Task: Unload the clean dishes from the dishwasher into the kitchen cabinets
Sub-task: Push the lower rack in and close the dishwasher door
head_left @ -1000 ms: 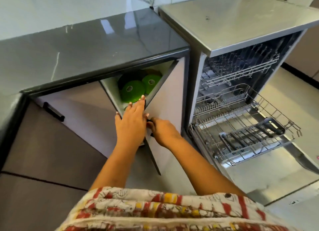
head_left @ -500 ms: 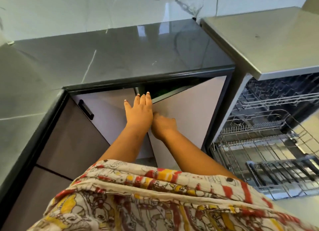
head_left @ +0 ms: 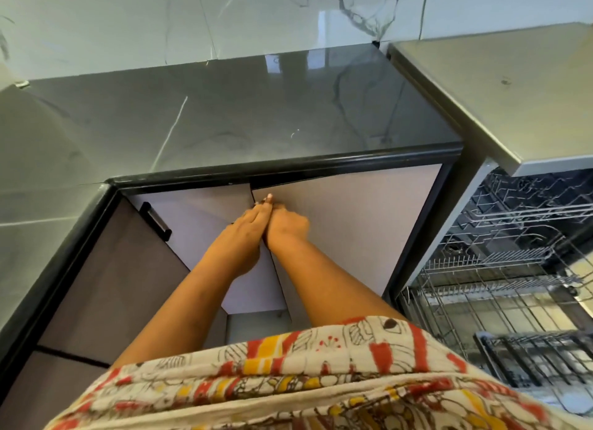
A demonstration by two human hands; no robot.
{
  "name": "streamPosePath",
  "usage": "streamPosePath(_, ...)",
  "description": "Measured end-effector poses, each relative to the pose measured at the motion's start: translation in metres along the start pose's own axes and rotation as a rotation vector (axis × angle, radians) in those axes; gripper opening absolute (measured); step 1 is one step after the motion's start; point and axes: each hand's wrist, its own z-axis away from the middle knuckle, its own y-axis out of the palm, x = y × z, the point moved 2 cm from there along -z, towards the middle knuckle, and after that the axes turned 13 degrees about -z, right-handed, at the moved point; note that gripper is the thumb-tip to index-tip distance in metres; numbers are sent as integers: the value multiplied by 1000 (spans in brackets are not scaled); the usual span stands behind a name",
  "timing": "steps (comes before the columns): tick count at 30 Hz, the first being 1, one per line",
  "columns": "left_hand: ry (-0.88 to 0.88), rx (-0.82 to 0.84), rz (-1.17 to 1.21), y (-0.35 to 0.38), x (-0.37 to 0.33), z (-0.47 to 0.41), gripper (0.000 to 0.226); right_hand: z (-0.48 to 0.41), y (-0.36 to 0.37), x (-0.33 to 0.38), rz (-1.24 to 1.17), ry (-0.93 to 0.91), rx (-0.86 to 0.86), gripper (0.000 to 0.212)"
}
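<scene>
Looks down over a corner cabinet under a dark glossy table. Shows 2 pale doors meeting at an angle, seam approx. mid-frame, thin dark gap at the top.

Left hand: flat on the seam, fingers straight & released, tips near the doors' upper edge, gripping nothing.

Right hand: just beside the left & touching it, on the right-hand door. Blurred & partly hidden by the left, so cannot tell if clenched or grasping.

Black bar handle on the left-hand door, apart from both hands.

Dishwasher directly right of the cabinet, open, flat grey top. Wire racks pulled out, lower one nearest the camera w/ a dark pronged insert.

Marbled wall tiles behind the table. Printed red, yellow & cream garment across the bottom.
</scene>
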Motion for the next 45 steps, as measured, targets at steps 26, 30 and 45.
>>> streamPosePath(26, -152, 7, 122, 13, -19, -31, 83, -39, -3, -20, 10, 36, 133, 28)
streamPosePath(30, -30, 56, 291, 44, -91, -14, 78, -17, -4, -91, -19, 185, 274, 40)
streamPosePath(45, 275, 550, 477, 199, -411, -5, 75, 116, -27, -513, -384, 806, 148, 30)
